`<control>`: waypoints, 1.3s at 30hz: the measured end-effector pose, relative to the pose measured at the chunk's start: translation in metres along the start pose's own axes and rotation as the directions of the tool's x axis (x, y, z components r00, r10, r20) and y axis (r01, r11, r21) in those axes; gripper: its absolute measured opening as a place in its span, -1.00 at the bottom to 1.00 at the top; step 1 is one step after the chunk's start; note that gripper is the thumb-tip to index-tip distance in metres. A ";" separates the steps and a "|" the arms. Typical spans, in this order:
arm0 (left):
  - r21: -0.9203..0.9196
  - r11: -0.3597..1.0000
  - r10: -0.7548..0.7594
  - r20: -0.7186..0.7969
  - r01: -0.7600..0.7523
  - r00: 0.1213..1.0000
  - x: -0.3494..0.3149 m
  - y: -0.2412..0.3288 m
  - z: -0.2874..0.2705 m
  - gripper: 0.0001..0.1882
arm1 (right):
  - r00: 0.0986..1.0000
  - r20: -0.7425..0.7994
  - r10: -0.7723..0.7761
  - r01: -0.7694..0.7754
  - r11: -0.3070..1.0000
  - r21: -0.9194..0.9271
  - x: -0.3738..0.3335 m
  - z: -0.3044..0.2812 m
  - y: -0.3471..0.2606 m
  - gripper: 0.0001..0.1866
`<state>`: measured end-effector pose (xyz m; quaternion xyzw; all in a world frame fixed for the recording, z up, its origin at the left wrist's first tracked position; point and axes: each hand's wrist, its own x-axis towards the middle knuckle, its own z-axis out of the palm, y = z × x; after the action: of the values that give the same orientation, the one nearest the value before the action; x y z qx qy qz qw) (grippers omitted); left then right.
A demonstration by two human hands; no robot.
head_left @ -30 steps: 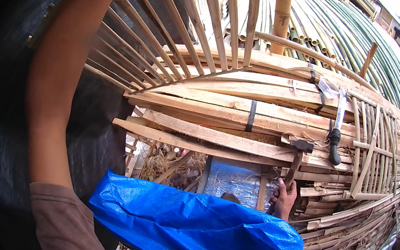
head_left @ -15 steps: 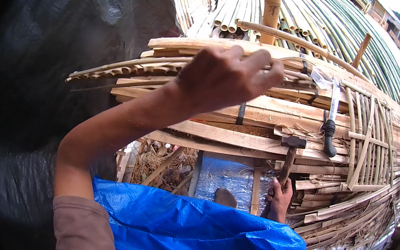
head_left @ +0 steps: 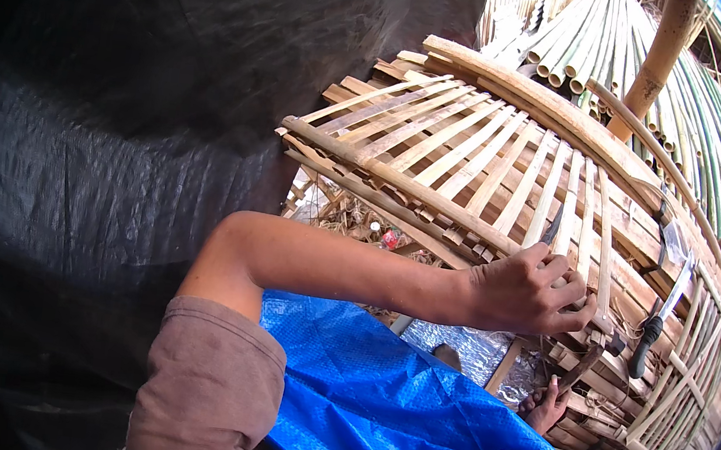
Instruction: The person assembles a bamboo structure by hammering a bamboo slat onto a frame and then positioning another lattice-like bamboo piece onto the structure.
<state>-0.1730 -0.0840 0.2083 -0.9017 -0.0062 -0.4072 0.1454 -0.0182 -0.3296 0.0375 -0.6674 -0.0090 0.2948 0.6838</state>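
Observation:
My left hand (head_left: 534, 291) is closed round the right end of the near rail of a bamboo slat panel (head_left: 433, 202). The panel's pale slats fan away from that rail and rest over stacked timber. Lower down, my right hand (head_left: 545, 407) grips the wooden handle of a hammer (head_left: 578, 371). The hammer's head is up by the panel's right end, below my left fingers; I cannot tell whether they touch. A long blade with a black handle (head_left: 647, 343) lies on the wood to the right of the hammer.
Blue sheeting (head_left: 394, 404) covers my lap. Black plastic sheeting (head_left: 136, 184) hangs at the left. Another slatted piece (head_left: 687, 382) lies at the right. Behind stand a bamboo post (head_left: 653, 71) and many long bamboo poles (head_left: 591, 38). Silvery sheeting (head_left: 466, 346) shows below the timber.
The view has swung left. The slat panel, seen edge-on before, now lies with its slats facing up. My left hand has come down and right, close to the hammer; my right hand keeps its grip.

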 end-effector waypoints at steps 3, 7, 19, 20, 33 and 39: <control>-0.003 1.000 -0.007 0.029 0.007 1.000 -0.011 -0.001 -0.002 -0.68 | 1.000 0.009 0.012 -0.011 1.000 -0.009 -0.001 0.006 0.001 -0.75; -0.016 1.000 -0.013 0.041 0.014 0.999 -0.013 0.000 -0.003 -0.65 | 0.999 0.035 0.023 -0.022 1.000 -0.017 -0.007 0.016 -0.005 -0.76; 0.092 0.992 0.064 0.220 -0.086 0.973 0.078 -0.085 -0.053 -0.57 | 0.998 0.061 0.022 -0.023 1.000 0.015 -0.015 0.018 -0.009 -0.82; 0.056 0.986 0.143 0.176 -0.155 0.974 0.094 -0.107 -0.057 -0.52 | 0.999 0.047 0.008 -0.009 1.000 0.025 -0.011 0.014 -0.007 -0.81; 0.046 0.993 0.097 0.214 -0.109 0.972 0.216 -0.152 -0.196 -0.23 | 0.994 0.100 -0.052 0.044 0.996 0.081 -0.004 0.013 0.002 -0.80; -0.063 0.991 -0.050 0.636 0.116 0.770 0.252 -0.140 -0.191 -0.19 | 0.993 0.110 -0.043 0.036 0.997 0.069 -0.017 0.016 -0.015 -0.81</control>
<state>-0.1628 -0.0281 0.5499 -0.9909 -0.0746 -0.0860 0.0722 -0.0330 -0.3211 0.0600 -0.6264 -0.0502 0.3180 0.7099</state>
